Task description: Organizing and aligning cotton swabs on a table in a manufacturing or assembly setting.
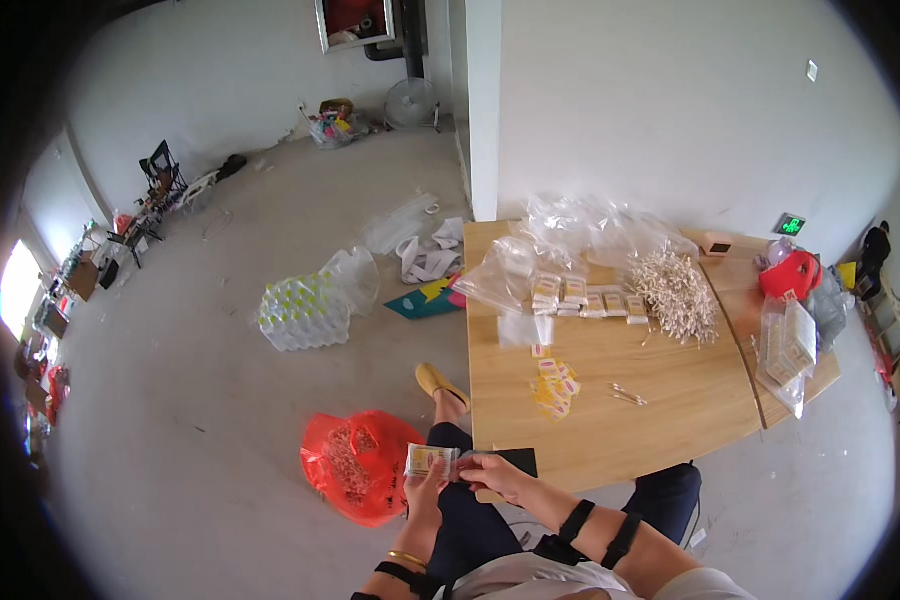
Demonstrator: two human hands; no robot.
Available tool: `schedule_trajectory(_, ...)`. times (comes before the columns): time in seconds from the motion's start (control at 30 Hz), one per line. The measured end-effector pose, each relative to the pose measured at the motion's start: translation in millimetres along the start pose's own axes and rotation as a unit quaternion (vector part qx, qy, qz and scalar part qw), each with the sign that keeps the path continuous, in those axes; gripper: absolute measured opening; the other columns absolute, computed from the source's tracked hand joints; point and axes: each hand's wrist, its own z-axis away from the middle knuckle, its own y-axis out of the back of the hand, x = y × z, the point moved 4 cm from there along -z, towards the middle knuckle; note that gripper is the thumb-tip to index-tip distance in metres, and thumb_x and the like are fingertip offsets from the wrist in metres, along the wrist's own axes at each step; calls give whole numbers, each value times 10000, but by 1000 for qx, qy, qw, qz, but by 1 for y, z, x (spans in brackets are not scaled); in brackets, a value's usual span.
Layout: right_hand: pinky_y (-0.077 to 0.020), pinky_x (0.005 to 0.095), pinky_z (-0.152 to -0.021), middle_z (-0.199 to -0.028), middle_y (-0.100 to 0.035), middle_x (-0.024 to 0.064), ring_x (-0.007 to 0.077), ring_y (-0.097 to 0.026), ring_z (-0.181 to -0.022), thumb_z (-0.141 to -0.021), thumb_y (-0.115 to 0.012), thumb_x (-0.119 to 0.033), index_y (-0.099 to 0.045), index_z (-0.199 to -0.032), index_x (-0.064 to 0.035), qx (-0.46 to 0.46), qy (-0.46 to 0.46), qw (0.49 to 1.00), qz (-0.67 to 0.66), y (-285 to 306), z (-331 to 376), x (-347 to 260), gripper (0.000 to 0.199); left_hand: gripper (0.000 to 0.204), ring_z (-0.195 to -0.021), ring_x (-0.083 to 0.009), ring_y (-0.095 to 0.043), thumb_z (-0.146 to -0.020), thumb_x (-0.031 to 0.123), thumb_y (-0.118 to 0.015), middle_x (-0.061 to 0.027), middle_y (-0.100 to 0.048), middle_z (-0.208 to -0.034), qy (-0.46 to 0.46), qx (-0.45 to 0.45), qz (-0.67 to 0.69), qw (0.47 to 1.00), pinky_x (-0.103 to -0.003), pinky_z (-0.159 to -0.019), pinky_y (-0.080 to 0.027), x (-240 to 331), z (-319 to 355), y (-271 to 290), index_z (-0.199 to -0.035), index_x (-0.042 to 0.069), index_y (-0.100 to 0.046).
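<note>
Near the table's front left corner, my left hand grips a small clear packet with a yellow and white label card in it. My right hand is closed at the packet's right end, fingertips pinched together there. Farther back on the wooden table lies a big loose heap of cotton swabs. To its left sit several similar labelled packets in a row. Loose yellow and white cards are scattered nearer to me, and a few single swabs lie to their right.
Large clear plastic bags cover the table's back edge. A dark flat object lies by my right hand. At far right are a red bag and clear boxes. An open red bag and bundled bottles stand on the floor.
</note>
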Motion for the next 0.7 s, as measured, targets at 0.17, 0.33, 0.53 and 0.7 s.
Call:
schedule_trajectory(0.17, -524, 277, -859, -999, -684, 28, 108, -638, -920, -951, -681, -156, -641, -1089, -36, 52, 145, 987, 53, -6, 30, -44, 187, 315, -1035, -176, -679, -959, 194, -672, -45, -687, -1144, -28, -93, 136, 986, -341, -928, -551, 41, 47, -43, -1232, 83, -562)
schedule_trajectory(0.33, -519, 294, -876, -961, -678, 48, 128, -647, -930, -947, -680, -157, -636, -1050, -12, 93, 275, 943, 164, 1, 101, -96, 183, 521, -1290, -264, -542, -946, 257, -685, -119, -576, -1364, 20, -305, 164, 938, -439, -1101, -432, 68, 77, -67, -1386, 59, -489)
schedule_trajectory(0.53, -512, 343, -871, -954, -670, 102, 230, -663, -965, -912, -684, -150, -631, -1041, -22, 162, 394, 829, 361, 8, 184, -133, 189, 529, -1139, -186, -609, -840, 173, -785, -98, -649, -1240, -295, -288, -231, 882, -334, -1031, -445, 117, 118, -118, -1301, 17, -578)
schedule_trajectory(0.7, -504, 331, -888, -1008, -682, 78, 194, -653, -972, -901, -693, -73, -636, -1052, -17, 219, 425, 814, 329, 2, 226, -132, 172, 234, -890, -100, -663, -812, 52, -775, -31, -731, -922, -323, -275, -363, 830, -252, -834, -505, 116, 160, -154, -1029, 9, -700)
